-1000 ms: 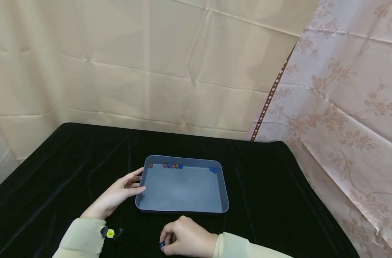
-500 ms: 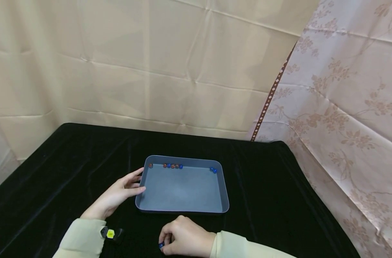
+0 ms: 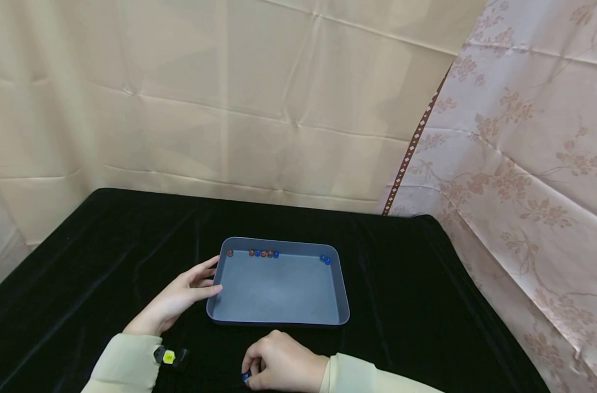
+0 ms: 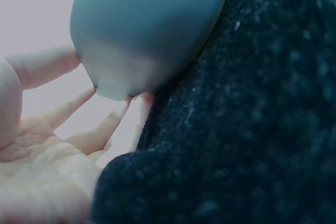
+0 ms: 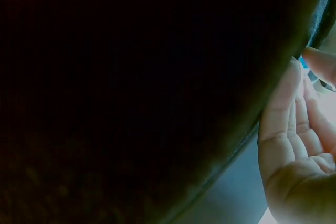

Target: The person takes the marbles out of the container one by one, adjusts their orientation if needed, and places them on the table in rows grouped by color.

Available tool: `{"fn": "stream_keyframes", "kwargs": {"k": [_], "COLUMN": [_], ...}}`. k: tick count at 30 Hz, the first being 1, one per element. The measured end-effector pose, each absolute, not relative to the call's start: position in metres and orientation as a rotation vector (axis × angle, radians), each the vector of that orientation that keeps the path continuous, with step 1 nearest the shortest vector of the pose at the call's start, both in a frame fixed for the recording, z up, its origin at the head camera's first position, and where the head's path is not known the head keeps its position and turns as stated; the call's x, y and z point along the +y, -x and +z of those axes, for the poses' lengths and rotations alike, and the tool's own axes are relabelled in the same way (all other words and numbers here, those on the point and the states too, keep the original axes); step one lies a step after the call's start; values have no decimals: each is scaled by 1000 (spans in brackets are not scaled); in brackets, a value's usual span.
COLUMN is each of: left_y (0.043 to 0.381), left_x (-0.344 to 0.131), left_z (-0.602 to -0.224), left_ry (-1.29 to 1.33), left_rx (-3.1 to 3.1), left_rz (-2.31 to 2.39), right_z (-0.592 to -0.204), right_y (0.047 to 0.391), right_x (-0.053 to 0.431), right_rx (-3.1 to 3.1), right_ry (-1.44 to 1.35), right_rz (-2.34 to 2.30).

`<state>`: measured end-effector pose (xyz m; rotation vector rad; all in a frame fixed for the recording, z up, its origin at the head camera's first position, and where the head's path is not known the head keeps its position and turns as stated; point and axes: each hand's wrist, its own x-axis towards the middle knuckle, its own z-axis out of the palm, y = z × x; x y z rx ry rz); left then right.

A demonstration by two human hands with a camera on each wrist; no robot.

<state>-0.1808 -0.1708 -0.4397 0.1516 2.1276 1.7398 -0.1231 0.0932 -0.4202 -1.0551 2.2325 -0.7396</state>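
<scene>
A grey-blue rectangular tray point(image 3: 278, 295) lies on the black cloth in the head view. Along its far wall sit several small round marbles, brown ones such as this brown marble point(image 3: 230, 252) and blue ones such as this blue marble point(image 3: 327, 261) in the far right corner. My left hand point(image 3: 180, 297) touches the tray's left side with extended fingers and thumb; in the left wrist view the fingertips point(image 4: 143, 98) meet its outer wall. In front of the tray, my right hand point(image 3: 283, 363) pinches a blue marble point(image 3: 246, 376) between thumb and fingers, mostly covered by them.
Black velvety cloth point(image 3: 426, 305) covers the table around the tray. A cream curtain point(image 3: 195, 109) hangs behind the table, and a floral curtain point(image 3: 534, 164) hangs along the right side. Dark blur fills most of the right wrist view.
My right hand has shifted very slightly to the left, still pinching the blue marble. The left hand, tray and marbles in it stay as they were.
</scene>
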Motion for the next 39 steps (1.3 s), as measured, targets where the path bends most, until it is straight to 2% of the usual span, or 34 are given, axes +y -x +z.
{"fn": "stream_keyframes", "kwargs": {"k": [14,39], "left_y": [180,181], "left_x": [-170,-168], "left_z": [-441,-440], "left_ry": [-134,-141], "left_rx": [2120,2121], "left_rz": [1745,1761], "right_z": [-422,-413], "right_y": [123,124], "right_x": [95,103], "right_rx": [2224,2128], "right_ry": [1100,920], "right_rz": [-752,-1056]}}
